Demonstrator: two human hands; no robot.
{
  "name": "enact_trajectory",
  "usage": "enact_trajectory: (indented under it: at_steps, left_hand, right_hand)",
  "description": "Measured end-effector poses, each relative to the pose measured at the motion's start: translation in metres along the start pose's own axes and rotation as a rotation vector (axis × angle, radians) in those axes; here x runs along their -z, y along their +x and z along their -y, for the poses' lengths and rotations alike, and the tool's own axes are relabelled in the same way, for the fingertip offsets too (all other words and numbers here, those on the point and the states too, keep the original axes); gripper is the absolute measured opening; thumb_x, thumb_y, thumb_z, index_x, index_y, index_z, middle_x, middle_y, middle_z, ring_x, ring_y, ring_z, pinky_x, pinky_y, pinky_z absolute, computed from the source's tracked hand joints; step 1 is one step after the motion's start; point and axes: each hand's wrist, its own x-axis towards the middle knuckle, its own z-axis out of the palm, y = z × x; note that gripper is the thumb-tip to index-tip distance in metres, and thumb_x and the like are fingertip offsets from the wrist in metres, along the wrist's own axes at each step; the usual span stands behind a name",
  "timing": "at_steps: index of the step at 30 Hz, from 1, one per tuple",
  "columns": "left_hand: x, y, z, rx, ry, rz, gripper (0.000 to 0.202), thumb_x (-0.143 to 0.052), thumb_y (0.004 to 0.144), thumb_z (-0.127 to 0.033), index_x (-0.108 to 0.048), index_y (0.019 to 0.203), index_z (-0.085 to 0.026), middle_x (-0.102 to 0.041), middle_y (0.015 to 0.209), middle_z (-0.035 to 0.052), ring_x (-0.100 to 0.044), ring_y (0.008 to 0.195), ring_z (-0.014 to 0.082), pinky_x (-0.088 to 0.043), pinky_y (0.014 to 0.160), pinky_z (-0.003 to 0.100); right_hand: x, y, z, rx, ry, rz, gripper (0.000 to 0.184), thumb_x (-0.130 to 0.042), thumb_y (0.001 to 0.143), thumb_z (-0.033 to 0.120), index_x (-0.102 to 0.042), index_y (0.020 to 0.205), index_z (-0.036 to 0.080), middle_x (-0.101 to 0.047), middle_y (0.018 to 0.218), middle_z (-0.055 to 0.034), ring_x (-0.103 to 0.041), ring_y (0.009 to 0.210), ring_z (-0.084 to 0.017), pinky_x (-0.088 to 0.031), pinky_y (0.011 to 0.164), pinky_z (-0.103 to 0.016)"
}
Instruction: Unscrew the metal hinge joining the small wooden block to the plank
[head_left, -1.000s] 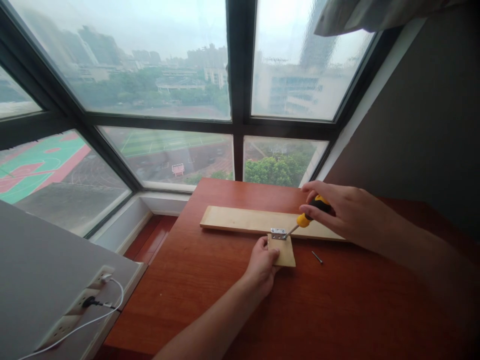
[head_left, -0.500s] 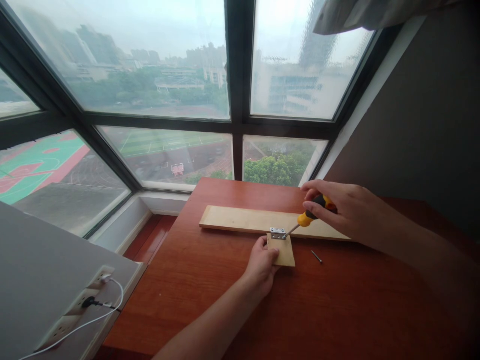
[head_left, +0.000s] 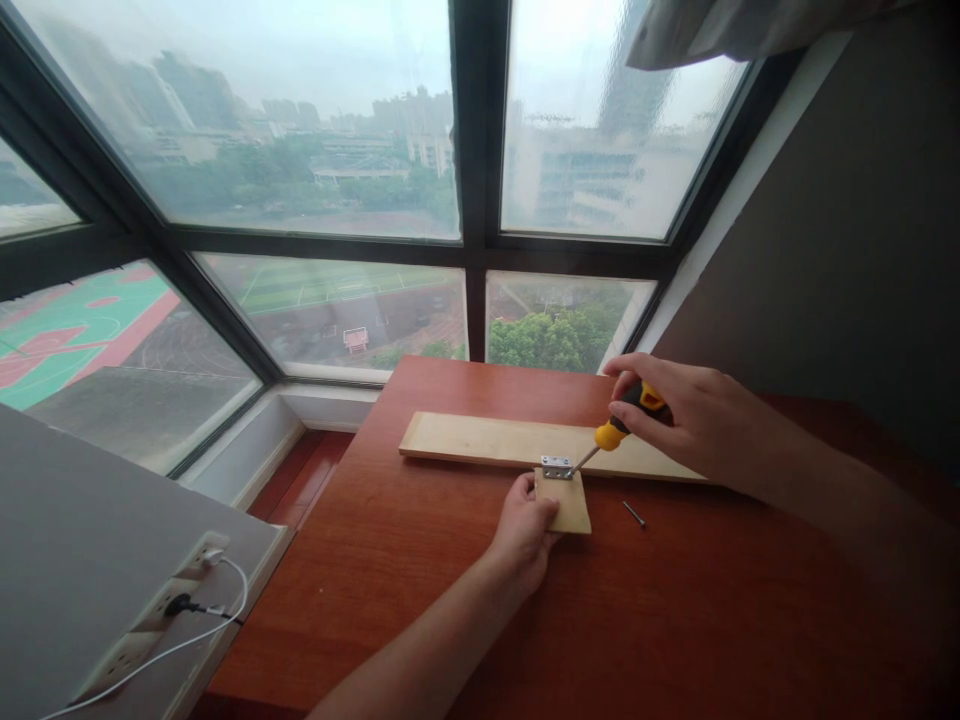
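Observation:
My left hand [head_left: 525, 535] is closed on a small wooden board [head_left: 571, 505], thumb on top and fingers at its left edge and underneath. A silver metal hinge [head_left: 557, 467] lies along the far edge of this board, with screw holes in its leaves. My right hand [head_left: 675, 405] grips a yellow and black screwdriver [head_left: 611, 433] by its handle. The screwdriver slants down to the left, and its tip meets the hinge's near right corner. Whether a screw sits under the tip is too small to tell.
A long pale plank [head_left: 480, 438] lies across the reddish-brown table [head_left: 360, 580] behind the hinge. One loose screw [head_left: 634, 514] rests to the right of the small board. Windows [head_left: 322, 310] stand beyond the table; sockets with plugged-in cables [head_left: 180, 604] are at the left.
The screwdriver handle has turned slightly in my right hand, whose fingers have shifted a little. My left hand, the small board and the hinge stay almost in place.

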Motion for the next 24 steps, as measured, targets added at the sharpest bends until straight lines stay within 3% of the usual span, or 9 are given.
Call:
enact_trajectory:
  at_steps: [5,8,11,14,19,22,24]
  left_hand:
    - [-0.0002,0.0004,0.0003,0.005,-0.005,-0.011,0.037,-0.057,0.062,-0.001,-0.052,0.095,-0.018,-0.065,0.093,0.0069,-0.064,0.080,0.0186,-0.055,0.071,0.033]
    - [-0.0001,0.0003,0.0005,-0.002,-0.012,-0.006,0.037,-0.058,0.063,0.000,-0.052,0.095,-0.018,-0.064,0.093,0.0066,-0.063,0.080,0.0180,-0.055,0.071,0.032]
    - [-0.0002,-0.0004,0.0001,-0.007,-0.015,0.007,0.038,-0.057,0.063,0.000,-0.052,0.096,-0.018,-0.064,0.093,0.0066,-0.063,0.081,0.0188,-0.055,0.072,0.032]
    - [-0.0003,-0.0007,-0.0004,-0.005,-0.011,0.006,0.039,-0.057,0.062,-0.001,-0.052,0.097,-0.018,-0.065,0.093,0.0069,-0.063,0.080,0.0182,-0.054,0.071,0.032]
    - [0.0004,0.0009,0.0005,-0.005,0.010,-0.002,0.038,-0.056,0.064,-0.001,-0.051,0.097,-0.018,-0.064,0.090,0.0063,-0.061,0.074,0.0160,-0.053,0.067,0.030]
    - [0.0007,0.0019,0.0010,-0.007,0.009,0.000,0.039,-0.055,0.063,0.000,-0.050,0.098,-0.017,-0.064,0.090,0.0063,-0.061,0.074,0.0157,-0.053,0.066,0.029]
    - [0.0004,0.0019,0.0011,-0.005,0.004,0.001,0.039,-0.055,0.063,0.000,-0.050,0.098,-0.017,-0.064,0.091,0.0063,-0.061,0.075,0.0155,-0.053,0.067,0.029]
  right_hand:
    - [0.0076,-0.0085,0.0005,0.080,0.057,0.062,0.054,-0.054,0.077,0.020,-0.047,0.131,0.025,-0.064,0.126,-0.0056,-0.067,0.094,-0.022,-0.054,0.076,-0.034]
    - [0.0085,-0.0081,-0.0002,0.075,0.028,0.062,0.046,-0.056,0.082,0.033,-0.052,0.127,0.025,-0.064,0.126,-0.0062,-0.067,0.095,-0.025,-0.054,0.076,-0.037]
    - [0.0054,-0.0025,-0.0010,0.003,-0.044,0.026,0.039,-0.051,0.087,0.047,-0.058,0.118,0.024,-0.071,0.108,-0.0065,-0.069,0.089,-0.028,-0.053,0.072,-0.039]
    - [0.0038,0.0003,-0.0009,-0.026,-0.020,0.016,0.035,-0.048,0.089,0.040,-0.057,0.118,0.024,-0.073,0.096,-0.0047,-0.070,0.082,-0.025,-0.052,0.072,-0.038]
    - [0.0088,-0.0058,0.0007,0.045,-0.007,0.040,0.048,-0.053,0.077,0.024,-0.053,0.125,0.025,-0.065,0.124,-0.0041,-0.066,0.100,-0.026,-0.053,0.080,-0.038]
    - [0.0095,-0.0058,0.0019,0.052,-0.043,0.042,0.046,-0.053,0.081,0.032,-0.052,0.127,0.024,-0.062,0.129,-0.0056,-0.065,0.103,-0.028,-0.053,0.080,-0.040]
    - [0.0078,-0.0028,0.0026,0.010,-0.062,0.030,0.043,-0.050,0.087,0.042,-0.054,0.126,0.024,-0.068,0.119,-0.0061,-0.067,0.098,-0.028,-0.053,0.077,-0.041]
